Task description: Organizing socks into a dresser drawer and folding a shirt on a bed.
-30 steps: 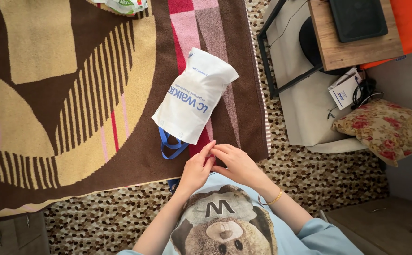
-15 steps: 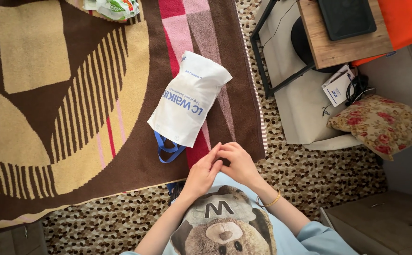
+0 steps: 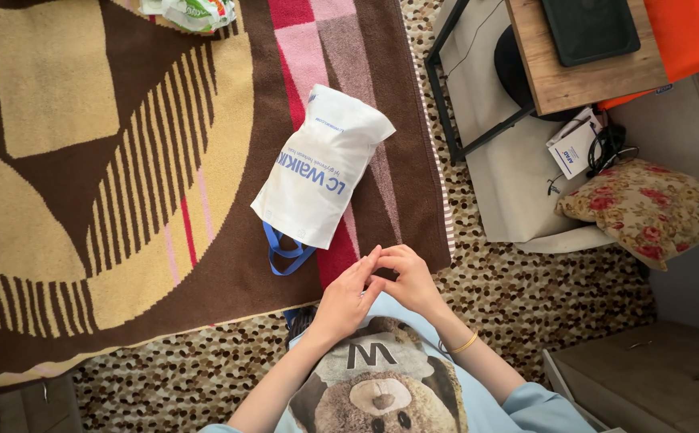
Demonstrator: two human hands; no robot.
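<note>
My left hand point(image 3: 348, 295) and my right hand point(image 3: 409, 277) meet in front of my chest, over the near edge of a brown patterned rug point(image 3: 125, 160). The left fingers are stretched out. The right fingers curl around the left fingertips, and I see nothing held in either hand. A thin gold bracelet point(image 3: 463, 345) circles my right wrist. Just beyond the hands a white plastic bag point(image 3: 321, 172) lies flat on the rug, its blue handles point(image 3: 285, 255) pointing toward me.
A pebble-patterned carpet point(image 3: 526, 297) lies under the rug. At the upper right is a wooden table point(image 3: 582, 84) with a black tablet point(image 3: 590, 28), beside a floral cushion point(image 3: 654, 208) and a small white box point(image 3: 574, 144). A crumpled green-and-white wrapper point(image 3: 193, 12) sits at the rug's far edge.
The hands have stayed together and drifted slightly toward me; the right fingers have curled more over the left fingertips. The view has shifted a little; the bag has not moved.
</note>
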